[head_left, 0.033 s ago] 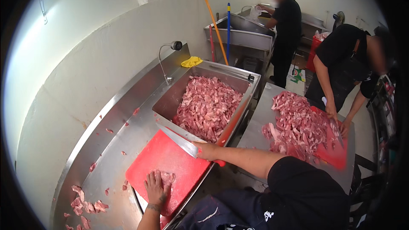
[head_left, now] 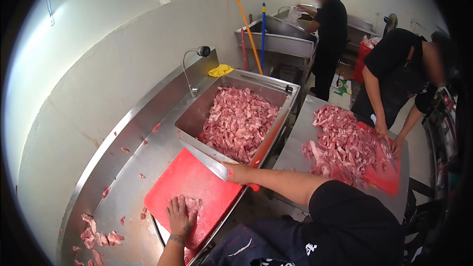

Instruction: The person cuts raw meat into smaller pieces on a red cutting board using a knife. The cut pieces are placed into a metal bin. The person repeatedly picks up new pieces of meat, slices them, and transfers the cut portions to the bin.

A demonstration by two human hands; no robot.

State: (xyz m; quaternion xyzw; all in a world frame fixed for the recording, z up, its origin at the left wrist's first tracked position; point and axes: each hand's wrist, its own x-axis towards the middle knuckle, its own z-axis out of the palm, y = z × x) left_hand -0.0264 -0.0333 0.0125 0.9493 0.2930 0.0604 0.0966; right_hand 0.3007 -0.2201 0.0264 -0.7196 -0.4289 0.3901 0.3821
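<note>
Nothing moved since earlier | left hand (head_left: 178, 214) flat on meat (head_left: 192, 203), grip released, on board (head_left: 197, 187) | right hand (head_left: 239, 172) grip clenched on knife (head_left: 204, 160) | meat soft, slippery: pin from above.

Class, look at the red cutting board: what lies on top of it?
On the red cutting board lies a piece of raw meat, pressed by the left hand, which covers part of it. The knife in the right hand reaches over the board.

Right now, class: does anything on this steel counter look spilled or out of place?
Yes. Meat scraps lie scattered on the bare steel counter, off the red cutting board, beyond the left hand.
</note>
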